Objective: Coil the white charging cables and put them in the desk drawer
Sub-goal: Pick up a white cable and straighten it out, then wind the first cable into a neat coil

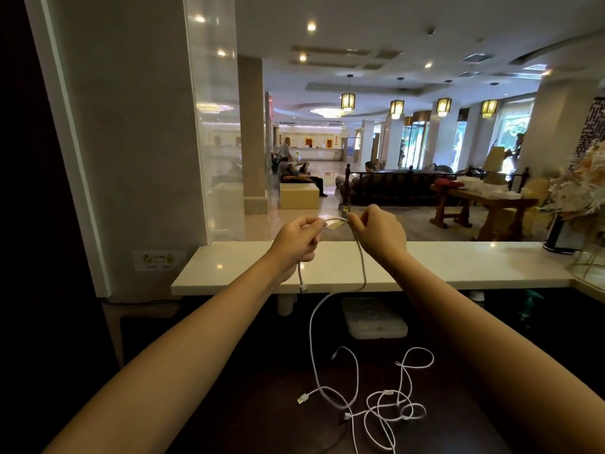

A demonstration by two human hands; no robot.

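Both my hands are raised above the pale stone counter ledge [229, 273]. My left hand [296, 239] grips one end of a white charging cable [361, 257], whose plug hangs just below the fist. My right hand [379, 232] pinches the same cable a short way along, so a small arch runs between the hands. From my right hand the cable drops down to the dark desk [262, 404]. There a tangle of loose white cables [389, 407] lies in loops, with a USB plug [302, 398] at its left. No drawer is in view.
A white flat box [376, 322] sits on the dark desk under the ledge. A dried flower arrangement [582, 191] and a wire stand [586, 260] occupy the ledge's right end. A white pillar [131, 142] stands at the left; beyond is a lobby with seated people.
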